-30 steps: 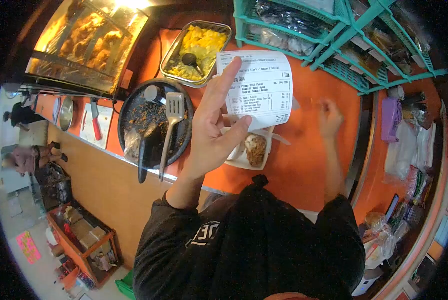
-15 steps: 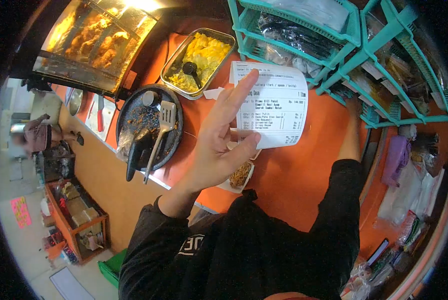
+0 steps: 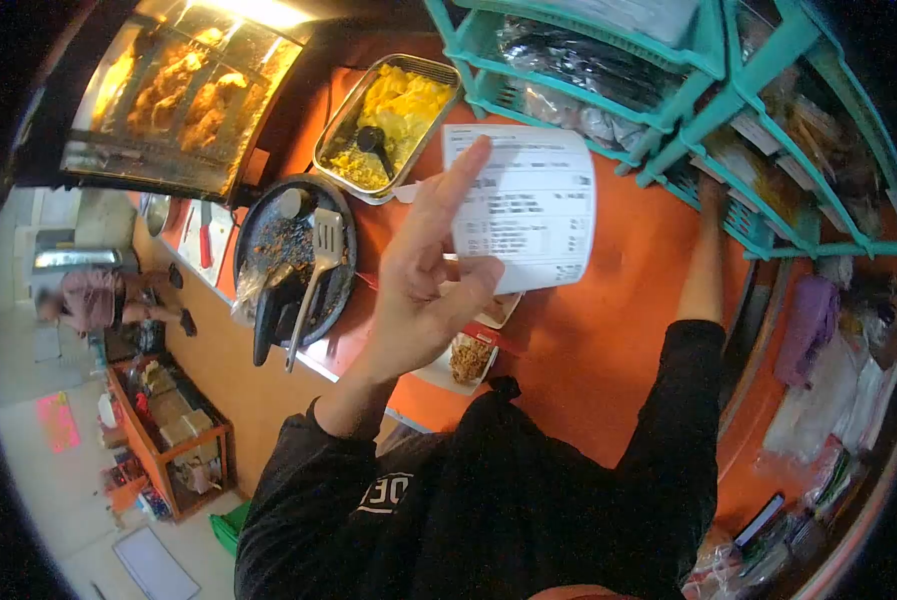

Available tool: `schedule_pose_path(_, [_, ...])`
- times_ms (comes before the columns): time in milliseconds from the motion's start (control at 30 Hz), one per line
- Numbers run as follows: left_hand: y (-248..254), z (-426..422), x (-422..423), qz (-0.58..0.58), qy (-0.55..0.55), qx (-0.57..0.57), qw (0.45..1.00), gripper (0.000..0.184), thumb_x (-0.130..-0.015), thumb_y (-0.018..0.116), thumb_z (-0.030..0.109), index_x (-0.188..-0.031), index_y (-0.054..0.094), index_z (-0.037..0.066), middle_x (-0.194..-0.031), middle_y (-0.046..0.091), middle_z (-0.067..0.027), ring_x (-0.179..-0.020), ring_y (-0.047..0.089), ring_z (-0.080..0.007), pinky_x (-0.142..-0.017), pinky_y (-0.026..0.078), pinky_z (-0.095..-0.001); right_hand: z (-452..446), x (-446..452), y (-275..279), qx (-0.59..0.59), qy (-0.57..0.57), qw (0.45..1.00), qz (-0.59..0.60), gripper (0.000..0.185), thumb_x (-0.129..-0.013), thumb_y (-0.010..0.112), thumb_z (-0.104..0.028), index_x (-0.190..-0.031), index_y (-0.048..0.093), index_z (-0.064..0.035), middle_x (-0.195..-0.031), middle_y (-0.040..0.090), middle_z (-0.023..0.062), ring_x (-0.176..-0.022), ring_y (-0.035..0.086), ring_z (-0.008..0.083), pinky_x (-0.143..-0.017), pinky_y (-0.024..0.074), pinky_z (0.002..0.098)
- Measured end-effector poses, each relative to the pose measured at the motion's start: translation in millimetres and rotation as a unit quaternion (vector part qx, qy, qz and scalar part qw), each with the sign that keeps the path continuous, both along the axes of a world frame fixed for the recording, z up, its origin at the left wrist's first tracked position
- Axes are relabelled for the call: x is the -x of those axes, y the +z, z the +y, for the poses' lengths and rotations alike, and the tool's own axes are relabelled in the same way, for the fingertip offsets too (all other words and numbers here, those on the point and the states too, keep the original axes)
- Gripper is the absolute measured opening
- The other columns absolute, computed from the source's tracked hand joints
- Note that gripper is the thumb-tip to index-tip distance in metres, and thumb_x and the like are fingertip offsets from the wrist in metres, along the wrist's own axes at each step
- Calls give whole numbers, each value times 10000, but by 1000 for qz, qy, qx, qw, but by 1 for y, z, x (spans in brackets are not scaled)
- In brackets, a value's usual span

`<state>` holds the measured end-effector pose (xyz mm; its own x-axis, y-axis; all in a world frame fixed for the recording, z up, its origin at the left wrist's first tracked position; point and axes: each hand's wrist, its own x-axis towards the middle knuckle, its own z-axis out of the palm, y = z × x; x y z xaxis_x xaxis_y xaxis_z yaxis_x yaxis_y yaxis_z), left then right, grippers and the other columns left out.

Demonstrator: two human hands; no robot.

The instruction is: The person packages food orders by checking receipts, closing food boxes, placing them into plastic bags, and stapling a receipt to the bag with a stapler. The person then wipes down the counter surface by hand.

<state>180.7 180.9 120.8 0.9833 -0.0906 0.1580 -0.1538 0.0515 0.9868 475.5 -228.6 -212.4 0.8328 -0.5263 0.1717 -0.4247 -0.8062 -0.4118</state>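
My left hand (image 3: 418, 295) is closed on a curled printed receipt (image 3: 530, 220), pinched at its left edge with the index finger pointing up along it. The print is too blurred to read. My right hand (image 3: 710, 195) reaches into the lowest tier of the teal plastic rack (image 3: 658, 165); its fingers are hidden there. Below the receipt, partly covered by my left hand, a paper food box holds brown crumbly food (image 3: 470, 358).
On the orange counter (image 3: 598, 370) stand a metal tray (image 3: 393, 195) of yellow food with a black scoop, and a stone mortar (image 3: 343, 290) with a slotted spatula (image 3: 318, 265). A lit glass display case (image 3: 183, 100) holds fried food. A person (image 3: 98, 298) is in the background.
The receipt and my left hand have shifted slightly left in view. More of the food box shows beneath them. My right hand remains at the rack.
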Motion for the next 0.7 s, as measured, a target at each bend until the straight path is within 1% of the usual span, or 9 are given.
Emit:
schedule_pose_path(100, [-1,-2,1,4,24,20,1000,678,-684,467,-90,-1302,214,24,-1237,349,-84,-1069,433,-180,-870,376,-273,-14,11,0,-74,-38,989,-119,518,-776,456,-382,-1162,395,-43,-1096,470,168,-949,472,290,-727,408,379])
schedule_pose_path(200, [-5,5,7,-1,56,44,997,686,-671,476,-98,-1300,228,23,-1224,387,-92,-1063,438,-175,-884,354,-276,-29,24,4,-181,-52,957,-219,473,-783,476,-337,-1145,409,-40,-1063,493,169,-907,501,282,-684,439,361])
schedule_pose_path(300, [-2,22,15,-30,92,-25,995,691,-669,498,-86,-1298,231,14,-1225,392,-114,-1049,442,-156,-871,355,-273,-38,43,9,-327,-38,911,-248,430,-790,496,-292,-1128,424,-37,-1030,516,170,-864,531,274,-642,469,343])
schedule_pose_path(367, [6,30,23,-21,88,27,996,683,-672,492,-82,-1297,235,14,-1228,393,-120,-1051,441,-158,-879,351,-282,-47,63,14,-456,-23,866,-203,386,-795,496,-257,-1103,438,-32,-990,529,162,-832,539,255,-601,475,319])
schedule_pose_path(467, [5,52,34,-24,158,0,987,678,-666,479,-87,-1294,242,11,-1235,384,-133,-1068,431,-177,-897,336,-299,-72,85,18,-637,-7,766,-86,302,-804,475,-197,-1048,466,-19,-904,542,137,-777,536,206,-521,461,266])
schedule_pose_path(533, [5,71,42,-58,174,-28,983,680,-659,469,-94,-1293,246,9,-1237,380,-141,-1076,426,-192,-906,327,-308,-77,102,16,-727,135,673,21,298,-810,459,-167,-1054,450,4,-915,543,131,-751,532,191,-531,463,278])
schedule_pose_path(567, [6,82,47,-91,189,-60,976,682,-651,459,-100,-1291,249,7,-1239,375,-148,-1084,421,-206,-915,318,-317,-76,112,13,-727,135,673,24,298,-810,459,-167,-1054,450,4,-915,543,131,-751,532,191,-531,463,278])
schedule_pose_path(633, [19,100,62,-66,229,-39,970,703,-633,443,-115,-1295,239,6,-1263,341,-164,-1125,382,-229,-941,282,-326,-29,153,28,-796,20,595,-107,325,-801,458,-118,-1086,421,33,-968,538,157,-797,552,197,-609,490,286])
schedule_pose_path(700, [20,127,78,-70,275,-28,958,702,-636,453,-117,-1294,240,7,-1278,318,-163,-1147,356,-228,-945,280,-325,65,217,130,-873,-21,482,-74,385,-761,483,-30,-1132,396,23,-939,558,109,-746,565,188,-663,481,321])
